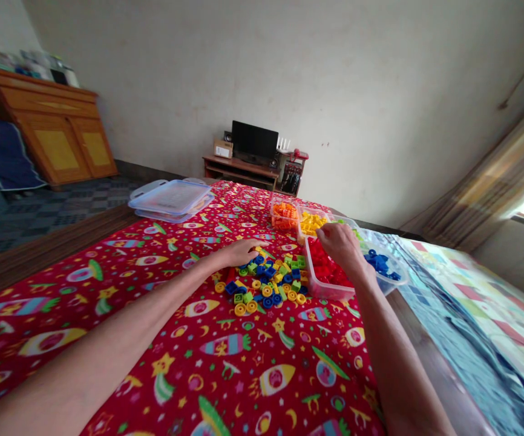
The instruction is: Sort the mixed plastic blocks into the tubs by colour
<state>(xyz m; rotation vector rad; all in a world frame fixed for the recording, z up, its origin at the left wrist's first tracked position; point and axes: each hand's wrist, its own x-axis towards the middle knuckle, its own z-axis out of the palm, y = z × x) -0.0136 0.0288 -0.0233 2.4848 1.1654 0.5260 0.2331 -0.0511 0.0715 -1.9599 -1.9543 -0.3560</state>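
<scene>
A loose pile of toy building blocks (268, 284) in blue, yellow and green, with small wheel-like pieces among them, lies on the red patterned cloth. At the pile's far left edge is my left hand (241, 252), its fingers bent together over the blocks; what they pinch, if anything, is too small to make out. My right hand (343, 245) hovers over the clear box of red blocks (325, 266), close to the box of yellow blocks (313, 223). Its fingers are curled closed, and their contents are hidden.
Beyond the red box stand clear boxes with orange blocks (284, 215) and blue blocks (380, 264); green blocks (357, 236) show partly behind my right hand. Stacked clear lids (171, 200) lie at the cloth's far left. A monitor (255, 142) stands by the wall.
</scene>
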